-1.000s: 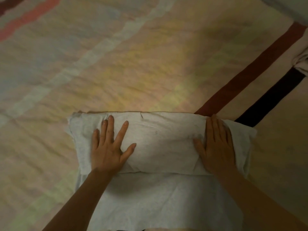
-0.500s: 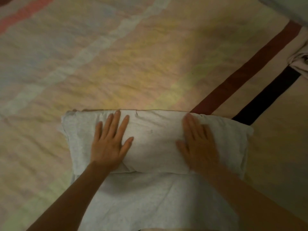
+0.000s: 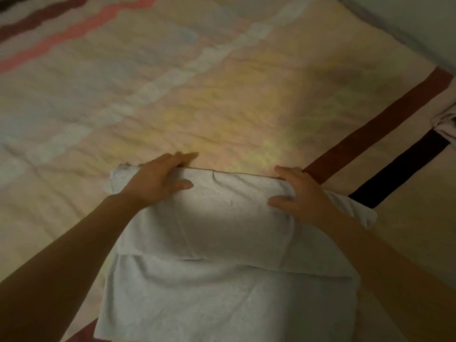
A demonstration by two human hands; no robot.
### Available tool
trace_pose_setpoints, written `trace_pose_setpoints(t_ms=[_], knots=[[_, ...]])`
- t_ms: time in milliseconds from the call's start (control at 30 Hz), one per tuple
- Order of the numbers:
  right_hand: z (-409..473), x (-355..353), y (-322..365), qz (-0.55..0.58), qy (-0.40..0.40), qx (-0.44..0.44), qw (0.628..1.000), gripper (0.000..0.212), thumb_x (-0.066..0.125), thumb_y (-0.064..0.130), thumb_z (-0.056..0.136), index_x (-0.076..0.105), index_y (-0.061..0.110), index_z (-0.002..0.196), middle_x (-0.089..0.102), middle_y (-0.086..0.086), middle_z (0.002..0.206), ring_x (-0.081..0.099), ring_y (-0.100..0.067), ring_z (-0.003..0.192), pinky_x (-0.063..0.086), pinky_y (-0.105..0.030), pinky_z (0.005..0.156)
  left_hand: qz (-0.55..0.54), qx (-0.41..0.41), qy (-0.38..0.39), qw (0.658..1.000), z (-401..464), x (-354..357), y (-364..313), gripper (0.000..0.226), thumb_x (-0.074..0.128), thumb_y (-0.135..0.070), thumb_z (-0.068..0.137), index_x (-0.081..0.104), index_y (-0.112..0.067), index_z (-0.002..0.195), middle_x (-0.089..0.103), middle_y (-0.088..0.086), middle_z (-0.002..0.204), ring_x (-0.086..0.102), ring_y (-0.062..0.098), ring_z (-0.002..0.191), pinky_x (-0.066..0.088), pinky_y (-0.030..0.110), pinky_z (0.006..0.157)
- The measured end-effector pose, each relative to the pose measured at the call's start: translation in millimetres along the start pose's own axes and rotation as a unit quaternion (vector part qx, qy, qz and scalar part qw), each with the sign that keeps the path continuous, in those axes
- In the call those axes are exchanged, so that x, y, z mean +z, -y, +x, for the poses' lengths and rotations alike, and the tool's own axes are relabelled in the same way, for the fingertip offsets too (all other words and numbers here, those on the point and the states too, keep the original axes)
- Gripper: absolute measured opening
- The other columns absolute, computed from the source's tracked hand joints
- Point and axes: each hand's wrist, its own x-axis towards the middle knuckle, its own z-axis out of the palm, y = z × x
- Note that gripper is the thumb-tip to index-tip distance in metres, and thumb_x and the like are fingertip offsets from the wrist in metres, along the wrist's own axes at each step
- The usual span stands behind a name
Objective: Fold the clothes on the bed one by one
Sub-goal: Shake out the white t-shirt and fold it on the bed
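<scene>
I have a pale grey garment (image 3: 222, 243) lying on the bed (image 3: 172, 95) at its near edge, already doubled once, so an upper layer sits over a longer lower one that runs toward me. My left hand (image 3: 158, 183) lies over the far-left corner of the fold, fingers reaching past the far edge with the thumb on top; the tips are blurred, so I cannot tell whether they curl under and grip, though it reads as a hold on that edge. My right hand (image 3: 298, 196) sits at the far-right end, thumb on top and fingers bent over the fold line, apparently taking hold of it. The cloth looks soft, thin and light, limp rather than stiff, so I judge it will sag and crease between two grips and slide little on the quilted cover. Best taken at the two far corners, both layers pinched together, and drawn evenly toward me. Another pale garment (image 3: 446, 124) sits at the bed's right edge, well apart.
</scene>
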Motion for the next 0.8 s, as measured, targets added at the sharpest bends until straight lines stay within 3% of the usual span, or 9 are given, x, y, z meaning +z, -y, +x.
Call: trace_pose_setpoints(t_ms=[100, 167, 300, 433, 467, 533, 567, 700, 800], knots=[[14, -12, 1, 0.053, 0.036, 0.023, 0.998, 0.049, 0.082, 0.033, 0.069, 0.065, 0.014, 0.111, 0.062, -0.001, 0.107, 0.058, -0.019, 0.101, 0.042, -0.021, 0.08, 0.001, -0.078, 0.025, 0.997, 11, -9, -1, 0.052, 0.08, -0.028, 0.073, 0.063, -0.019, 0.121, 0.059, 0.003, 0.128, 0.051, 0.022, 0.121, 0.033, 0.019, 0.092], [13, -24, 4, 0.043, 0.083, 0.012, 0.996, 0.022, 0.082, 0.029, 0.07, 0.067, 0.02, 0.084, 0.062, 0.004, 0.084, 0.06, -0.014, 0.079, 0.041, -0.017, 0.061, 0.063, -0.075, 0.04, 0.994, 11, -14, 1, 0.04, 0.083, -0.032, 0.068, 0.071, -0.014, 0.102, 0.067, 0.005, 0.107, 0.06, 0.026, 0.102, 0.041, 0.027, 0.083], [-8, -39, 4, -0.018, 0.119, -0.046, 0.992, 0.025, 0.083, 0.027, 0.068, 0.065, 0.011, 0.077, 0.059, -0.001, 0.071, 0.053, -0.009, 0.064, 0.038, -0.03, 0.058, 0.06, -0.004, 0.035, 0.998, -19, -27, 2, 0.02, 0.086, -0.025, 0.064, 0.066, -0.025, 0.067, 0.055, -0.013, 0.07, 0.056, 0.015, 0.069, 0.037, 0.02, 0.062], [-45, -45, -2, -0.039, 0.036, -0.075, 0.996, 0.022, 0.081, 0.021, 0.071, 0.065, 0.006, 0.071, 0.056, -0.005, 0.059, 0.049, -0.012, 0.054, 0.033, -0.029, 0.056, 0.044, 0.037, -0.004, 0.998, -61, -28, -1, 0.013, 0.085, -0.01, 0.065, 0.074, -0.008, 0.072, 0.057, -0.012, 0.062, 0.056, -0.013, 0.067, 0.038, 0.009, 0.06], [-55, -46, 3, -0.037, 0.01, -0.1, 0.994, 0.015, 0.081, 0.017, 0.071, 0.066, 0.013, 0.07, 0.058, -0.003, 0.06, 0.054, -0.01, 0.058, 0.036, -0.028, 0.056, 0.026, 0.033, -0.015, 0.999, -71, -28, -2, 0.012, 0.085, -0.009, 0.065, 0.074, -0.01, 0.071, 0.057, -0.017, 0.06, 0.054, -0.016, 0.068, 0.038, 0.011, 0.059], [-77, -45, 19, -0.036, -0.04, -0.147, 0.988, 0.04, 0.081, 0.014, 0.069, 0.051, 0.039, 0.064, 0.048, 0.014, 0.055, 0.055, 0.004, 0.064, 0.034, -0.013, 0.057, -0.017, 0.021, -0.026, 0.999, -97, -26, -5, 0.02, 0.084, -0.006, 0.065, 0.072, -0.022, 0.068, 0.063, -0.022, 0.065, 0.056, -0.014, 0.07, 0.039, 0.01, 0.06], [-89, -44, 25, -0.043, -0.049, -0.157, 0.985, 0.047, 0.08, 0.015, 0.068, 0.04, 0.04, 0.061, 0.04, 0.019, 0.053, 0.052, 0.011, 0.064, 0.035, -0.009, 0.056, -0.033, 0.02, -0.031, 0.999, -111, -24, -6, 0.029, 0.084, -0.004, 0.064, 0.069, -0.029, 0.068, 0.064, -0.028, 0.075, 0.058, -0.01, 0.073, 0.039, 0.007, 0.061], [-143, -21, 29, -0.028, -0.035, -0.15, 0.988, 0.012, 0.067, 0.035, 0.069, 0.059, 0.025, 0.067, 0.042, 0.024, 0.053, 0.05, 0.014, 0.064, 0.034, 0.001, 0.06, -0.045, 0.04, -0.033, 0.998, -170, -3, -5, 0.027, 0.084, -0.001, 0.064, 0.073, -0.023, 0.073, 0.061, -0.033, 0.09, 0.059, -0.01, 0.076, 0.04, 0.001, 0.067], [-181, 9, 29, -0.054, -0.035, -0.153, 0.986, 0.022, 0.05, 0.035, 0.073, 0.061, 0.018, 0.065, 0.05, 0.013, 0.058, 0.045, -0.002, 0.053, 0.032, -0.009, 0.053, -0.057, 0.037, -0.05, 0.996, -205, 24, 0, 0.012, 0.076, -0.011, 0.064, 0.075, -0.019, 0.074, 0.058, -0.041, 0.09, 0.056, -0.02, 0.079, 0.038, -0.002, 0.071]])
